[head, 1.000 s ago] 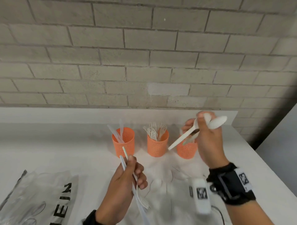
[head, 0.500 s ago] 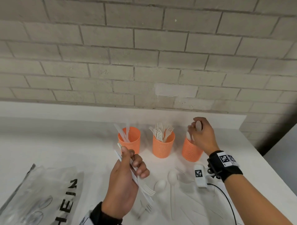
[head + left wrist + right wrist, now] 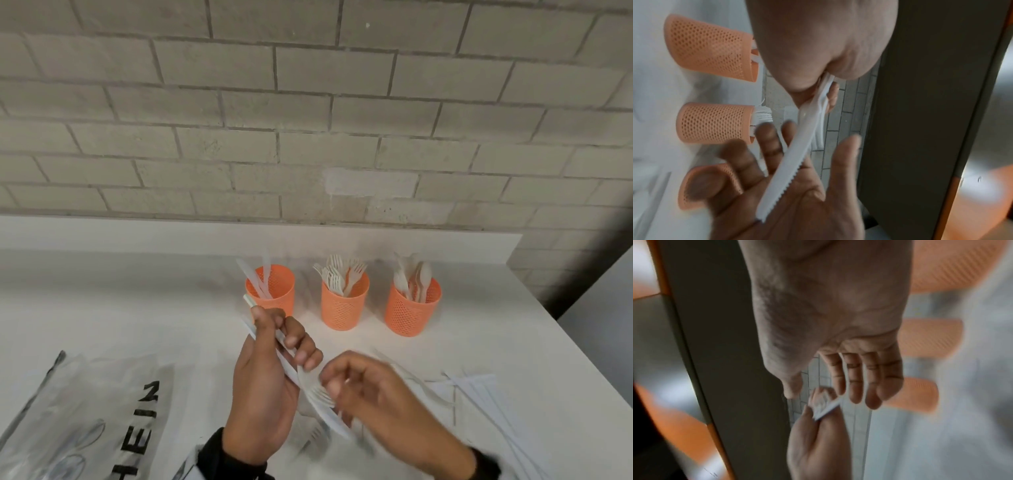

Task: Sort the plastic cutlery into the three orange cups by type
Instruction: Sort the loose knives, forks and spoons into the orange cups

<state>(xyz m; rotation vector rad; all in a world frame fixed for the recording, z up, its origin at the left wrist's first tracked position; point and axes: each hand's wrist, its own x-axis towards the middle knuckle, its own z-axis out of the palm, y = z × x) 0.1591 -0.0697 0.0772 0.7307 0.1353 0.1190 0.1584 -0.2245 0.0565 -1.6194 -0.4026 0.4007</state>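
Note:
Three orange mesh cups stand in a row: the left cup [image 3: 270,291] holds knives, the middle cup [image 3: 344,305] forks, the right cup [image 3: 412,308] spoons. In front of the left cup, my left hand [image 3: 270,359] grips a small bundle of white cutlery, a serrated knife [image 3: 789,164] and a fork [image 3: 317,390]. My right hand [image 3: 356,387], blurred, is at the fork's tines. In the left wrist view the right hand [image 3: 797,194] has its fingers spread under the knife blade, not closed round it.
A clear plastic bag [image 3: 85,411] with black letters lies at the front left. Loose white cutlery [image 3: 479,394] lies on the white table [image 3: 137,308] at the front right, and more is below my hands. A brick wall stands behind the cups.
My right hand has left the spoon cup without its spoons and come down to the bundle in my left hand. The left hand has kept its grip.

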